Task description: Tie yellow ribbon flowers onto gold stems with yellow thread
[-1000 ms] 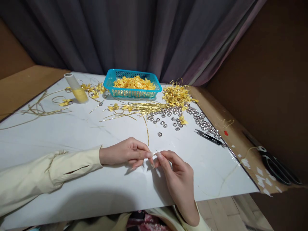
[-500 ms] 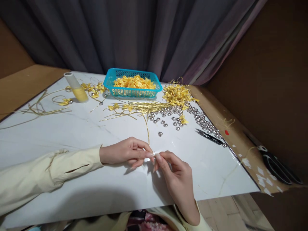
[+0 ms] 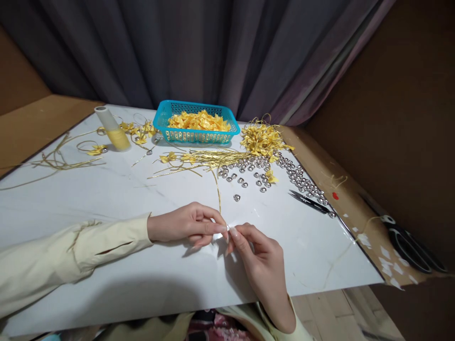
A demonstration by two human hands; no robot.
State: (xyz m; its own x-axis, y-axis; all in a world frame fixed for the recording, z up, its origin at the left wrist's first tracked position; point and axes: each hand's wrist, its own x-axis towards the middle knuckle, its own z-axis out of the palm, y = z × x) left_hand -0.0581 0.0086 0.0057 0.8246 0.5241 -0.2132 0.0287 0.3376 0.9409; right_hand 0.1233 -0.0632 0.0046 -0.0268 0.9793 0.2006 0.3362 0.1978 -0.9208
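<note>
Thumb and forefinger of my left hand point(image 3: 201, 225) are pinched on a thin gold cord point(image 3: 219, 196), which runs back from my fingertips toward a bundle of gold cords point(image 3: 216, 158). Just to the right, my right hand point(image 3: 258, 251) is closed in a pinch, its fingertips almost touching those of my left. A tiny thin strand shows between the two pinches; what my right fingers hold is too small to make out. Beyond my hands lies a single silver heart-shaped bead point(image 3: 237, 198). More silver beads point(image 3: 302, 180) are scattered to the right.
A blue basket point(image 3: 197, 137) of yellow ribbon pieces stands at the back. Beside it are a heap of yellow ribbon flowers point(image 3: 263, 139) and, leftward, a yellow-and-white bottle point(image 3: 115, 132). Thread snips point(image 3: 311, 202) lie right; black-handled scissors point(image 3: 408, 244) rest past the board's edge.
Almost nothing differs. Both hands hold the same pinched pose, with only a very slight shift at the fingertips.
</note>
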